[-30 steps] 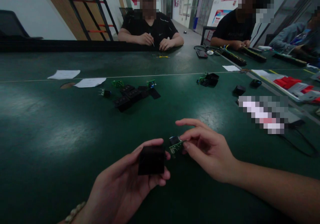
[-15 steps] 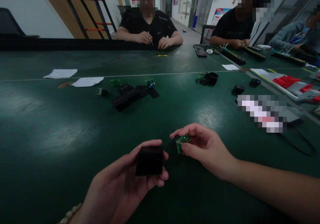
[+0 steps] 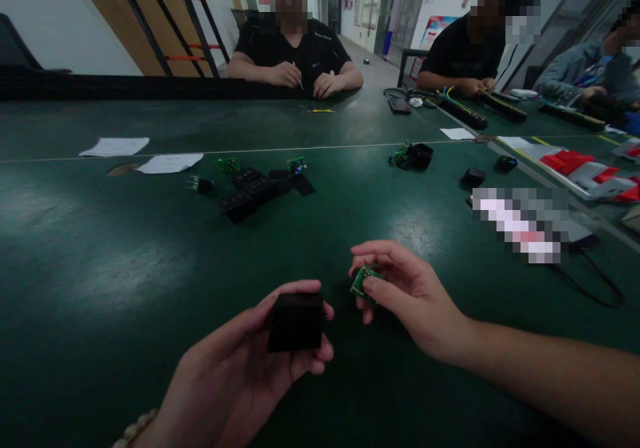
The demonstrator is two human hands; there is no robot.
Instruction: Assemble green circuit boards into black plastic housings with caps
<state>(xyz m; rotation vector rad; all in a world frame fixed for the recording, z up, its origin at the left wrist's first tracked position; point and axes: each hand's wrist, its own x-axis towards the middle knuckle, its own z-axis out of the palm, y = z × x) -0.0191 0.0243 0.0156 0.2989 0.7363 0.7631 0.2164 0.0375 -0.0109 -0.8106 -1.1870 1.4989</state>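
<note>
My left hand (image 3: 245, 355) is wrapped around a black plastic box (image 3: 296, 323), its fingertips showing along the right side. Whether the box has an opening is hidden from this angle. To its right, my right hand (image 3: 405, 291) pinches a small green circuit board (image 3: 361, 283) between thumb and fingers. A dark part at the board's far side is mostly covered by the fingers. Box and board are apart, both held above the green tabletop (image 3: 150, 268).
Black housings (image 3: 255, 191) and small boards (image 3: 296, 165) lie beyond my left hand. More black parts (image 3: 419, 157) are at centre right, near a blurred-out device (image 3: 520, 225) with a cable. Paper sheets (image 3: 170, 163) lie at left. Several people sit across the table.
My right hand has turned the circuit board so that its flat face shows more, and its fingers have shifted. The left hand still holds the box almost in the same place.
</note>
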